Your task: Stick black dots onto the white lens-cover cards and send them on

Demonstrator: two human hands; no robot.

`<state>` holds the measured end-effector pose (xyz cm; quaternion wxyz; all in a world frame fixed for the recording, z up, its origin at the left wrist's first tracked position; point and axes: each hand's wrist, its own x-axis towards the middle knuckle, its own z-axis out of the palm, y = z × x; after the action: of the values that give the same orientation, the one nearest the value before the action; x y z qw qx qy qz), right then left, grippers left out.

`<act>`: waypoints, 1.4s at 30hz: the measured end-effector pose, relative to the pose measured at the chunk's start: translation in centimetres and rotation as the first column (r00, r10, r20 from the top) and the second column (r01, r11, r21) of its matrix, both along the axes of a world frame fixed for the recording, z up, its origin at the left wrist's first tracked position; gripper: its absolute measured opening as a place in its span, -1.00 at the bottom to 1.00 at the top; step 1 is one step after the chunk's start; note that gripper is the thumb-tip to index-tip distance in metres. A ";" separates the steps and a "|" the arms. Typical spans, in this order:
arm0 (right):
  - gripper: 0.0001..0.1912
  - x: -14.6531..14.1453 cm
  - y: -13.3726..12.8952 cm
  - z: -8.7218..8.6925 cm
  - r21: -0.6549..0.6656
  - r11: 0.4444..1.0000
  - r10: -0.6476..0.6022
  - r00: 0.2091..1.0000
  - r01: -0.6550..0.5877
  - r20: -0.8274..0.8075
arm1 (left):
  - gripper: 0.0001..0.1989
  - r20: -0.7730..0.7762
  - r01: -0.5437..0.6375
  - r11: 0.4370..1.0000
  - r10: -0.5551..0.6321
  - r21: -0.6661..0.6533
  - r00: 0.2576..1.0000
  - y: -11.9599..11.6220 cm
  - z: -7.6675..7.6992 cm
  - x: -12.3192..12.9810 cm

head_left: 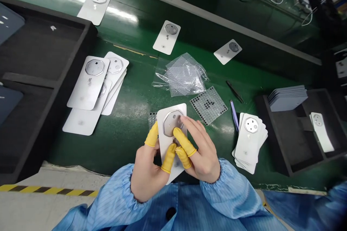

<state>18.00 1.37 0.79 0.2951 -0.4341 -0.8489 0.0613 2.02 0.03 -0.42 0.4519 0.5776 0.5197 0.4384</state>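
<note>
A white panel with a silver octagonal ring near its top is held over the green table. My left hand grips the panel's left edge, with yellow finger covers on thumb and forefinger. My right hand touches the panel's front, its yellow-covered fingertips just below the ring; anything tiny between them cannot be made out. Behind the panel, a dotted sheet shows in part. Another clear sheet with black dots lies to the right, beside clear plastic bags.
White panels lie stacked at left and right. Dark tweezers and purple tweezers rest near the right stack. Black trays stand at left and right. Single panels lie along the back strip.
</note>
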 end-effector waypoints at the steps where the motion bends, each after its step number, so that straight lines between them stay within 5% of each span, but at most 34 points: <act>1: -0.67 -0.2 -0.1 -0.1 -0.011 1.000 -0.002 1.000 0.002 0.009 | -0.60 -0.044 -0.007 1.000 0.007 0.011 0.999 0.0 0.0 -0.1; 6: -0.79 -0.7 -0.2 -0.9 -0.061 0.995 0.077 0.995 -0.081 -0.066 | -0.86 -0.149 0.050 0.999 -0.051 -0.011 0.988 0.6 0.1 -0.1; 10: -0.71 0.0 0.3 -1.2 -0.104 0.983 0.123 0.967 -0.149 -0.222 | -0.84 -0.024 0.045 0.995 -0.047 -0.086 0.999 0.7 0.2 0.1; 17: -0.52 0.4 0.5 -0.9 -0.104 0.990 0.041 0.898 -0.096 -0.438 | -0.27 0.350 0.045 0.964 0.051 -0.262 0.935 0.5 1.2 0.6; 28: -0.69 -0.1 0.3 0.4 -0.390 0.921 -0.267 0.698 -0.020 -0.665 | -0.43 0.511 0.079 0.933 0.120 -0.350 0.851 1.3 1.4 0.5; 32: -0.70 0.1 0.5 0.4 -0.420 0.907 -0.284 0.702 -0.024 -0.653 | -0.40 0.522 0.071 0.924 0.148 -0.377 0.840 1.6 1.4 0.6; 37: -0.70 0.5 0.7 -0.1 -0.334 0.927 -0.354 0.687 0.169 -0.635 | -0.38 0.504 0.048 0.920 0.169 -0.389 0.847 1.4 1.2 0.6; 42: -0.71 0.4 1.2 -0.9 -0.233 0.955 -0.280 0.816 0.183 -0.505 | -0.38 0.460 0.063 0.945 0.097 -0.320 0.882 0.9 0.5 0.8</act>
<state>18.38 2.59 -0.09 0.4851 -0.5242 -0.6655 0.2166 2.83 0.89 0.08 0.6495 0.3666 0.4649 0.4772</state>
